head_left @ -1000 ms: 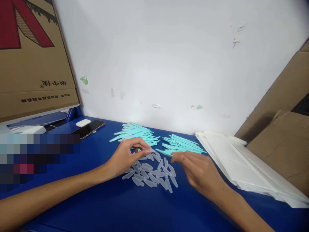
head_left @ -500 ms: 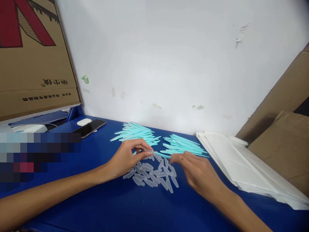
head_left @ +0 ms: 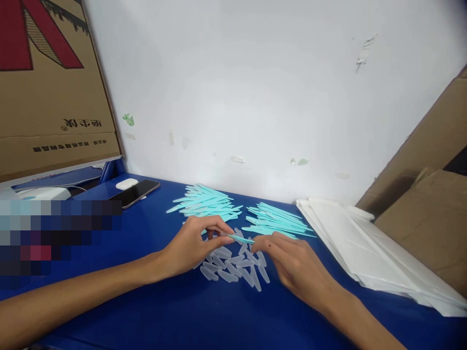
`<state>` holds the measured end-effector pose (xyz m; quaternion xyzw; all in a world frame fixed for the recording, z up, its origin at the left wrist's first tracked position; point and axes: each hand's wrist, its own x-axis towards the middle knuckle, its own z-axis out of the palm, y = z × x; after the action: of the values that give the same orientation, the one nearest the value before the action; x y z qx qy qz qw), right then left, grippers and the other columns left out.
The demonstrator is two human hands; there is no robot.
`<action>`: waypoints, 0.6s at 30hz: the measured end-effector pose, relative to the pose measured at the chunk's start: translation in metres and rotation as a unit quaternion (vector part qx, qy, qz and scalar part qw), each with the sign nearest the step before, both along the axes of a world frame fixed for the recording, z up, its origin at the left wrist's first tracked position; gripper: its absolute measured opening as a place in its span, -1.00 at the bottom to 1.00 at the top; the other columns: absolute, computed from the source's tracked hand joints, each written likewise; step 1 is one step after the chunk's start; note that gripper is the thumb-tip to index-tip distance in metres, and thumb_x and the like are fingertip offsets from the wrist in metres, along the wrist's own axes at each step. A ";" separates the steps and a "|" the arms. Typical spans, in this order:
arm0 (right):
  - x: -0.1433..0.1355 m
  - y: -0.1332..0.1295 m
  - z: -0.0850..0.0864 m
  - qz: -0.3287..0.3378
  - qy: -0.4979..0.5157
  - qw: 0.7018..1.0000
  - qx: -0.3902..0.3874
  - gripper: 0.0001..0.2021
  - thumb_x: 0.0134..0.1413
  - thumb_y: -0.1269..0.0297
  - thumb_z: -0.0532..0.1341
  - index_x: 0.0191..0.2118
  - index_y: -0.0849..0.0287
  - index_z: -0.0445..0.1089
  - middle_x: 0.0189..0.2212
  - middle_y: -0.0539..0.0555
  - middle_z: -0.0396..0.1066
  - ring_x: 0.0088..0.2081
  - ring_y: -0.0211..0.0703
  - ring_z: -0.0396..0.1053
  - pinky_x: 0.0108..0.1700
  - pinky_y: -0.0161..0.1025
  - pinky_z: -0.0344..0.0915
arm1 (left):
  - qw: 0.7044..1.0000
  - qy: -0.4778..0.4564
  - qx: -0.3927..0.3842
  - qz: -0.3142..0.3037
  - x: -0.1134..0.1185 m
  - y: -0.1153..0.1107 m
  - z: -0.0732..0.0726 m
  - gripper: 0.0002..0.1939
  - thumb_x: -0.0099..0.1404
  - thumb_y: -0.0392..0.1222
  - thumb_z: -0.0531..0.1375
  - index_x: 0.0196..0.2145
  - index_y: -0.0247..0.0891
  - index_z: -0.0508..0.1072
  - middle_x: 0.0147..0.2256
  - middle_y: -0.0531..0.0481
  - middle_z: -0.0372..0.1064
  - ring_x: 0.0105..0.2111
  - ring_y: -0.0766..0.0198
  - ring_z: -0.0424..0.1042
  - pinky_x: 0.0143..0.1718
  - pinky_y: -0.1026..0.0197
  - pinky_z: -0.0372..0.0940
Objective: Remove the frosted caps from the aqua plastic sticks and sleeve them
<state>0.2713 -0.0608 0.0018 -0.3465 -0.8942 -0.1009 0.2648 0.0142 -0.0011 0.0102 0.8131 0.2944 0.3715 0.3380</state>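
Note:
My left hand [head_left: 193, 245] pinches a small translucent cap [head_left: 231, 236] between thumb and fingers; its edges are mostly hidden. The cap meets one end of a slim turquoise plastic stick [head_left: 245, 240], apparently fitted over it. The stick's other end is gripped in the closed fingers of my right hand [head_left: 297, 262]. Below both hands lies a loose spread of translucent caps [head_left: 233, 267] on the blue table. Beyond my left hand is a heap of turquoise sticks [head_left: 206, 200], some with pale ends. A second pile of turquoise sticks [head_left: 275, 218] lies behind my right hand.
The blue table [head_left: 204, 321] meets a white wall [head_left: 233, 97]. A phone [head_left: 136, 193] and a white case [head_left: 127, 184] lie at the back left. White sheets [head_left: 350, 248] are stacked at right beside cardboard [head_left: 426, 214]. A large printed carton [head_left: 54, 97] stands at far left.
Both hands have moved slightly down, and the right hand has come a little closer to the left. Less of the turquoise stick shows between them.

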 end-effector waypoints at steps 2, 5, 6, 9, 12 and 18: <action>-0.006 -0.002 -0.002 0.019 0.004 1.000 0.022 -0.49 0.08 0.78 -0.05 -0.04 0.09 0.34 -0.11 0.04 0.55 -0.26 -0.20 0.44 -0.37 -0.30 0.23 | 1.000 0.001 0.020 -0.006 0.001 -0.004 0.000 -0.86 0.36 -0.08 0.32 -0.26 -0.17 0.62 -0.39 0.04 0.53 -0.44 0.32 0.41 -0.39 0.26 0.32; -0.011 -0.005 -0.002 0.033 0.014 0.998 0.053 -0.54 0.14 0.75 -0.04 -0.05 0.10 0.35 -0.07 0.06 0.55 -0.31 -0.21 0.43 -0.37 -0.30 0.26 | 0.999 -0.005 0.046 -0.004 0.002 -0.008 0.001 -0.84 0.35 -0.07 0.33 -0.31 -0.20 0.61 -0.45 0.06 0.51 -0.48 0.33 0.38 -0.42 0.27 0.29; -0.012 -0.005 -0.002 0.033 0.015 0.998 0.055 -0.54 0.14 0.75 -0.04 -0.04 0.10 0.35 -0.06 0.06 0.55 -0.31 -0.21 0.43 -0.36 -0.30 0.27 | 0.998 -0.002 0.055 -0.005 0.002 -0.008 0.001 -0.85 0.36 -0.07 0.32 -0.29 -0.19 0.61 -0.43 0.05 0.53 -0.46 0.33 0.40 -0.41 0.27 0.30; -0.011 -0.003 0.000 0.018 0.006 0.999 0.037 -0.50 0.14 0.76 -0.05 0.02 0.09 0.34 -0.03 0.04 0.55 -0.24 -0.21 0.48 -0.33 -0.30 0.31 | 0.994 0.036 0.104 -0.016 0.001 -0.005 -0.001 -0.84 0.41 -0.10 0.27 -0.10 -0.14 0.60 -0.27 0.04 0.60 -0.33 0.27 0.50 -0.28 0.23 0.35; -0.007 0.003 0.002 -0.028 -0.004 0.999 0.044 -0.50 0.19 0.72 0.00 0.11 0.09 0.31 0.08 0.09 0.48 -0.02 -0.11 0.47 -0.11 -0.20 0.40 | 0.980 0.098 0.175 0.008 -0.004 0.005 -0.005 -0.77 0.47 -0.11 0.21 0.03 -0.10 0.55 -0.20 0.02 0.61 -0.25 0.19 0.52 -0.12 0.10 0.34; 0.023 0.018 0.002 -0.181 -0.023 0.981 0.069 -0.72 0.37 0.42 0.08 0.11 0.12 0.35 0.05 0.22 0.42 0.02 0.11 0.40 -0.01 0.11 0.39 | 0.919 0.219 0.297 0.140 -0.023 0.042 -0.004 -0.68 0.52 -0.10 0.05 -0.02 -0.28 0.54 -0.14 -0.18 0.57 -0.08 -0.02 0.44 -0.04 -0.10 0.27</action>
<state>0.2943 -0.0432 0.0040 -0.4814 -0.8132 -0.2166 0.2449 -0.0091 0.0406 0.0066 0.8877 0.3478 0.2979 -0.0473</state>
